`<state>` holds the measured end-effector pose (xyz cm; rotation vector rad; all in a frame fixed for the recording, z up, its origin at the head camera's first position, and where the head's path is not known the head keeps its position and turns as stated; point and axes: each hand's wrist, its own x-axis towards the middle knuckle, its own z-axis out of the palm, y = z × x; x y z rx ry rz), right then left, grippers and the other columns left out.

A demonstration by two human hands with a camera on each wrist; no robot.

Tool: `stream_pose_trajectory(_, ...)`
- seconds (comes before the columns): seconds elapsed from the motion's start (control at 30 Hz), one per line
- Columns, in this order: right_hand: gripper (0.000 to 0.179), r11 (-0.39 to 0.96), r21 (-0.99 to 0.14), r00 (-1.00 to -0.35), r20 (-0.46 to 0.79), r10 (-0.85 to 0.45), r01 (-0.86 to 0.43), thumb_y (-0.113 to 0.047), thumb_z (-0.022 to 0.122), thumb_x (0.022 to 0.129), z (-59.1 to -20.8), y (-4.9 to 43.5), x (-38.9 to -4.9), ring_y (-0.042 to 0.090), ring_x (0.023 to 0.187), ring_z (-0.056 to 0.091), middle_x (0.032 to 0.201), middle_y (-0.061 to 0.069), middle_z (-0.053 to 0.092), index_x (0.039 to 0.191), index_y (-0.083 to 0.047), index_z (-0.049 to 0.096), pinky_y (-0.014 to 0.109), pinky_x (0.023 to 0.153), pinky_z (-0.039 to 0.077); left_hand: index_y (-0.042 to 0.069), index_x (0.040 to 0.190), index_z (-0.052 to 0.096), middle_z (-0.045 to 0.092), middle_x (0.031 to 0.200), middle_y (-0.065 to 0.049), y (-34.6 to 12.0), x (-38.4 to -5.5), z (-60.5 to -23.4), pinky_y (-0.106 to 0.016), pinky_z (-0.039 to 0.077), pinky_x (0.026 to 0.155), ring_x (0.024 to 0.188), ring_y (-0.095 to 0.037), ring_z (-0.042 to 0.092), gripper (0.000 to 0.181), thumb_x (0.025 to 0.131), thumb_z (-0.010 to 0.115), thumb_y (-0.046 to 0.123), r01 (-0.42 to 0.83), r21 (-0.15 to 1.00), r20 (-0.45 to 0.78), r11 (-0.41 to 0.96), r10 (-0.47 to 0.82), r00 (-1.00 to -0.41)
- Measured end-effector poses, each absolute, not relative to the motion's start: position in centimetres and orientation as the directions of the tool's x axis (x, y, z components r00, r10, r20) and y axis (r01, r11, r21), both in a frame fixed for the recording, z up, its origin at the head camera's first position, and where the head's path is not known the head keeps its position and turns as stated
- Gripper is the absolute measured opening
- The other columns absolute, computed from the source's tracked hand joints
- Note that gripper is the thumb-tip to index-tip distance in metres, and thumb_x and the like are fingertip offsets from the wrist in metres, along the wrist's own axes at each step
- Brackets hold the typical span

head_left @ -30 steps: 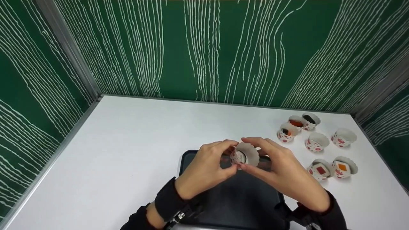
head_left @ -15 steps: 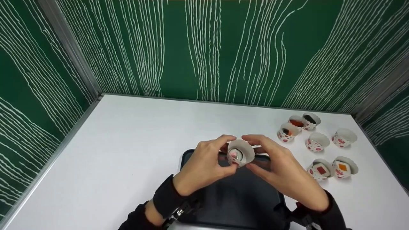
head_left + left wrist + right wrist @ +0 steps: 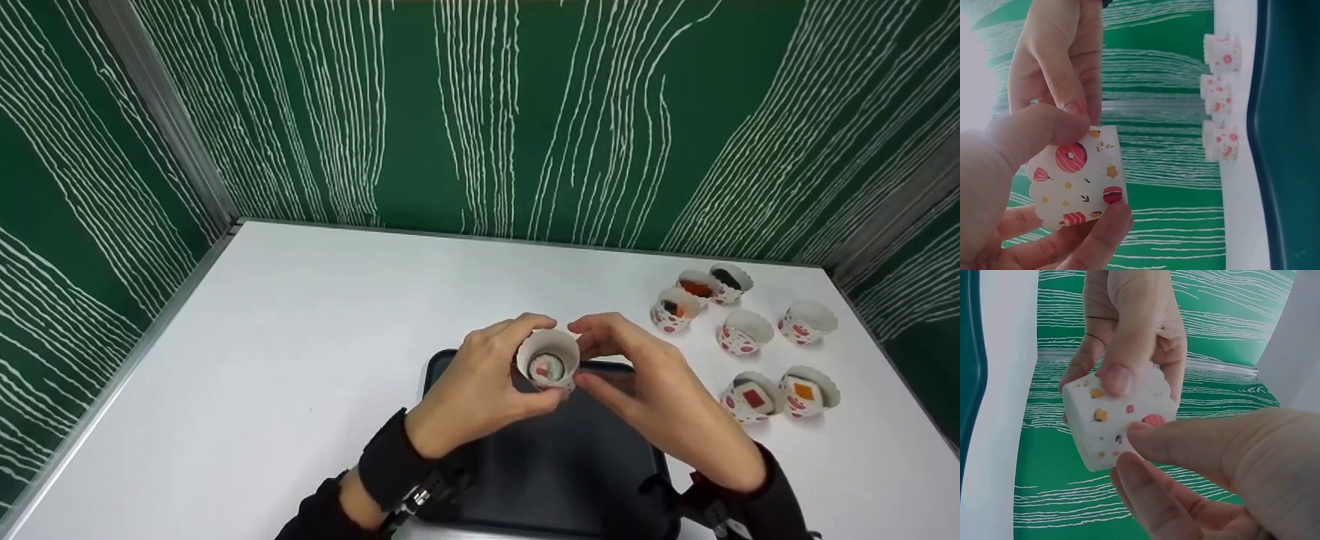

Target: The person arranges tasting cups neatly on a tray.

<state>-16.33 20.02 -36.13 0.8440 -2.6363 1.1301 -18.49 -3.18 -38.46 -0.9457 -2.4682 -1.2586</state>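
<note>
In the head view my left hand (image 3: 487,382) grips a white paper baking cup (image 3: 564,346) printed with red sweets. A round sushi roll slice (image 3: 547,368), white with pink and green in the middle, lies inside it. The left thumb and fingers press opposite sides of the cup (image 3: 1075,180) in the left wrist view. My right hand (image 3: 652,390) is at the cup's right side, its thumb tip touching the wall and its index fingertip close by the rim. The right wrist view shows the right thumb overlapping the printed side of the cup (image 3: 1084,422).
Beneath the hands a dark tray (image 3: 562,480) lies on the white table (image 3: 262,375). To the right stand several similar cups, among them one with an orange-centred piece (image 3: 806,391), one with a red-centred piece (image 3: 752,397) and a cup (image 3: 806,324) behind. Green chalk-lined panels (image 3: 480,112) surround the table.
The cup has shifted left, away from the right palm, and turned so the slice inside faces up more fully. The right index fingertip now stands a little off the rim.
</note>
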Motion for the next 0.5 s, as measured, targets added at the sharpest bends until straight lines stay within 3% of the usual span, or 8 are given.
stream_pose_trajectory(0.2, 0.04, 0.529, -0.66, -0.84, 0.338, -0.425, -0.533, -0.003, 0.08, 0.094, -36.4, 19.87, -16.33, 0.006, 0.111, 0.07, 0.118, -0.005, 0.071, 0.13, -0.011, 0.064, 0.025, 0.096, 0.06, 0.009, 0.138, 0.065, 0.076, 0.115, -0.003, -3.22, -18.52, -38.62, -0.028, 0.057, 0.089, 0.103, -0.014, 0.069, 0.06, 0.085, 0.089, 0.026, 0.634, 0.651, 0.47, 0.417, 0.435, -0.768)
stream_pose_trajectory(0.4, 0.027, 0.533, -0.657, -0.841, 0.341, -0.42, -0.533, -0.006, 0.08, 0.095, -36.34, 19.75, -16.38, 0.009, 0.103, 0.072, 0.106, -0.014, 0.071, 0.116, -0.017, 0.067, 0.021, 0.094, 0.058, 0.011, 0.136, 0.066, 0.075, 0.113, -0.002, -3.26, -18.53, -38.6, -0.027, 0.056, 0.088, 0.102, -0.013, 0.068, 0.058, 0.084, 0.087, 0.026, 0.636, 0.641, 0.472, 0.429, 0.433, -0.768)
stream_pose_trajectory(0.5, 0.022, 0.522, -0.666, -0.838, 0.328, -0.436, -0.533, -0.009, 0.077, 0.098, -36.26, 19.67, -16.37, 0.011, 0.103, 0.073, 0.107, -0.012, 0.07, 0.115, -0.02, 0.067, 0.023, 0.094, 0.059, 0.012, 0.135, 0.066, 0.075, 0.111, -0.002, -3.3, -18.55, -38.53, -0.027, 0.056, 0.086, 0.1, -0.013, 0.068, 0.056, 0.084, 0.086, 0.026, 0.642, 0.628, 0.474, 0.441, 0.437, -0.764)
